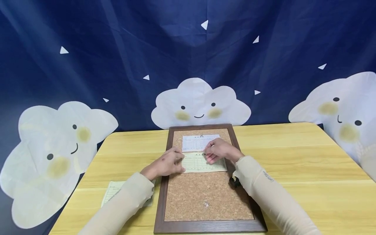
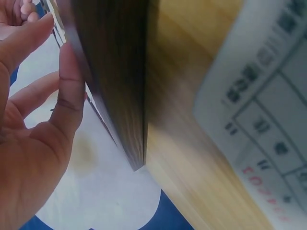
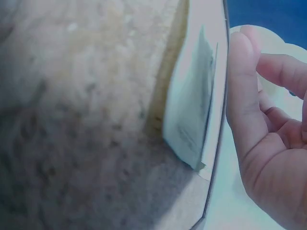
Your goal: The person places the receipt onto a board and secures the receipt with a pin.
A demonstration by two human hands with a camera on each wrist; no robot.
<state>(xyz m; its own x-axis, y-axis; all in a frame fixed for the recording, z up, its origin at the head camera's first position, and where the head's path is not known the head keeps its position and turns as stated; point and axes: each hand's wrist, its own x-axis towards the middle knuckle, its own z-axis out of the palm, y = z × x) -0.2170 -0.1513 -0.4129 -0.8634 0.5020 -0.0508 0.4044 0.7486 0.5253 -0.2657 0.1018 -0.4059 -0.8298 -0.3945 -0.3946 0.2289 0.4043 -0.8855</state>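
A corkboard (image 1: 188,195) in a dark brown frame (image 1: 205,226) lies on the table. A white printed form (image 1: 192,143) is fixed near its top, with a small pushpin (image 1: 201,136) at the form's upper edge. Just below lies a pale green printed form (image 1: 194,164), its top edge close against the white one. My left hand (image 1: 167,163) touches the green form's left edge with thumb and fingertips, steadying it on the board. At that form's top edge, my right hand (image 1: 218,150) pinches a small pushpin between thumb and forefinger; the pin is mostly hidden by the fingertips.
Left of the board, more pale green forms (image 1: 113,189) lie on the wooden table (image 1: 293,153), partly under my left forearm. A little cluster of clear pushpins (image 1: 206,204) sits low on the cork. A blue curtain (image 1: 132,49) with clouds hangs behind the table.
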